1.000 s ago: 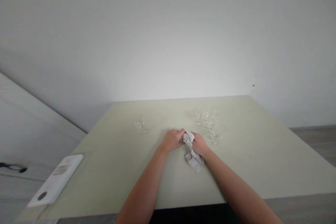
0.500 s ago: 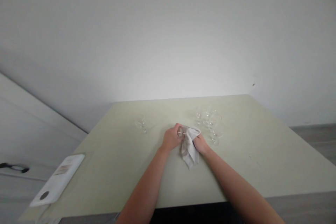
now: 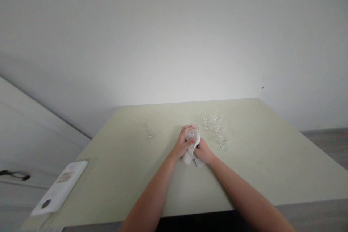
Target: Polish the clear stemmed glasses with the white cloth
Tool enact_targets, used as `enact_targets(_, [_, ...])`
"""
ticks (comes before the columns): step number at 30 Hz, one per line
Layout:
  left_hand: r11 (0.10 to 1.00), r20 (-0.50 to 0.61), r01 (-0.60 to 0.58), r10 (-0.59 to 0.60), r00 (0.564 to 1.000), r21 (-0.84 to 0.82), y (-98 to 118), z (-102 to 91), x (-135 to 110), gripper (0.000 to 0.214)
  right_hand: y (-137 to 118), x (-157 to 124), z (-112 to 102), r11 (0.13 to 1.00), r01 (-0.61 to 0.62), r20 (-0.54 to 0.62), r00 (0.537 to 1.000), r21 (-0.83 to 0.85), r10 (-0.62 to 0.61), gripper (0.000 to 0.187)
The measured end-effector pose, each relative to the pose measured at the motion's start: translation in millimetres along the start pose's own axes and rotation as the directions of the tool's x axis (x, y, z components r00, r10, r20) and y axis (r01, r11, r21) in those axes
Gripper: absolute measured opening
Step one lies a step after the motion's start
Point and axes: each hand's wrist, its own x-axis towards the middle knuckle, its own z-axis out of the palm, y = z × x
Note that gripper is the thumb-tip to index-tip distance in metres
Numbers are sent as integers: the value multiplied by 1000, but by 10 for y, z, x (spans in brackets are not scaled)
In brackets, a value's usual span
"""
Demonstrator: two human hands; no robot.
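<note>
A clear drinking glass (image 3: 191, 130) is held over the middle of the table, its rim facing up and toward the wall. My left hand (image 3: 182, 145) is closed around the glass's left side, thumb across the front. On the right, my right hand (image 3: 204, 151) grips a white cloth (image 3: 188, 157) pressed against the lower part of the glass. The cloth is bunched between my hands and hides the glass's base. Part of the right hand's fingers is behind the cloth.
Several clear stemmed glasses (image 3: 216, 125) stand close together right of my hands. More clear glassware (image 3: 148, 128) is to the left. A white flat device (image 3: 61, 188) lies at the pale table's (image 3: 114, 174) left edge. A wall (image 3: 187, 43) rises behind.
The glass has turned from lying sideways to rim up. My left hand now wraps its side, and the cloth has moved from the rim down to the lower part.
</note>
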Motion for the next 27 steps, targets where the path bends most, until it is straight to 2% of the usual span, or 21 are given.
enact_targets(1, [1000, 3, 7, -8, 1000, 18, 18, 6, 3, 61, 4, 0, 2, 999, -13, -4, 1000, -40, 13, 16])
enact_targets(3, [998, -58, 62, -61, 996, 1, 29, -6, 19, 67, -4, 4, -12, 994, -37, -44, 998, -100, 33, 14])
enact_targets(5, [982, -140, 140, -157, 978, -124, 22, -37, 38, 73, -27, 8, -35, 995, -46, -58, 997, -84, 41, 14])
enact_targets(6, [961, -156, 171, -207, 966, -219, 19, -52, 44, 74, -41, 9, -45, 998, -48, -37, 998, -27, 47, 14])
enact_targets(8, [888, -119, 212, -282, 952, -409, 21, -69, 48, 72, -65, 4, -55, 984, -74, 48, 997, 163, 67, 15])
enact_targets(10, [813, -41, 227, -294, 955, -537, 26, -68, 46, 64, -77, -1, -56, 939, -123, 129, 988, 322, 85, 17])
enact_targets(11, [789, -19, 224, -286, 958, -571, 25, -62, 46, 61, -78, -1, -55, 929, -137, 145, 985, 345, 91, 17])
enact_targets(13, [789, -25, 203, -266, 964, -579, 12, -49, 51, 59, -72, 5, -56, 954, -113, 101, 991, 277, 88, 15])
enact_targets(16, [840, -94, 189, -273, 957, -509, -13, -45, 63, 61, -57, 18, -65, 989, -67, 4, 998, 130, 67, 10])
enact_targets(18, [825, -69, 213, -291, 954, -524, -6, -51, 64, 63, -51, 17, -69, 979, -81, 42, 996, 185, 74, 11])
enact_targets(20, [772, -3, 235, -294, 956, -591, 16, -54, 59, 62, -48, 9, -66, 949, -113, 121, 989, 295, 81, 14])
enact_targets(22, [738, 26, 234, -282, 959, -633, 28, -48, 55, 59, -43, 3, -56, 942, -117, 120, 989, 314, 83, 14])
enact_targets(25, [792, -53, 217, -300, 953, -571, 3, -36, 57, 57, -32, 8, -44, 989, -77, -2, 997, 129, 78, 10])
enact_targets(27, [817, -91, 224, -317, 944, -531, -20, -37, 60, 58, -29, 10, -47, 995, -68, -26, 997, 78, 70, 10])
